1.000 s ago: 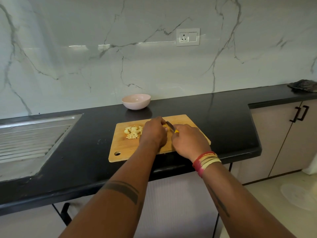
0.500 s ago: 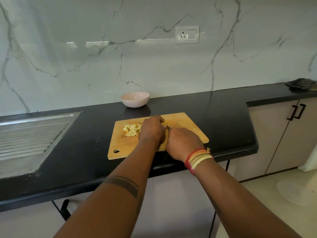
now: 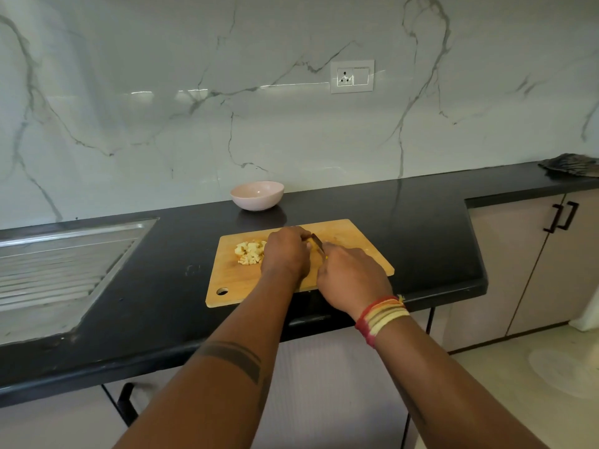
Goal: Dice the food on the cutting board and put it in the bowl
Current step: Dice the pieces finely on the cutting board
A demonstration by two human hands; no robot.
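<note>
Dicing approx halfway, judging by the board. Cutting board point(image 3: 291, 283) is the landmark: a heap of pale diced pieces point(image 3: 250, 252) lies on its left part, touching nothing else. Bowl point(image 3: 257, 195) sits just behind the board's far edge, looks empty, so no transfer done yet.

Left hand point(image 3: 285, 254) sits mid-board, fingers curled down over whatever's left uncut; the piece itself is hidden under it. Right hand point(image 3: 351, 278) at the board's near-right, curled round a knife point(image 3: 317, 242) w/ yellowish handle, blade angled toward left hand's fingertips.

Left to do: finish the cuts, then move everything to the bowl.

Other stuff: sink drainer point(image 3: 64, 270) well left of the board on the dark worktop point(image 3: 421, 228), dark cloth point(image 3: 570, 164) far right, wall socket point(image 3: 352, 76) above. Nothing btw board and bowl.
</note>
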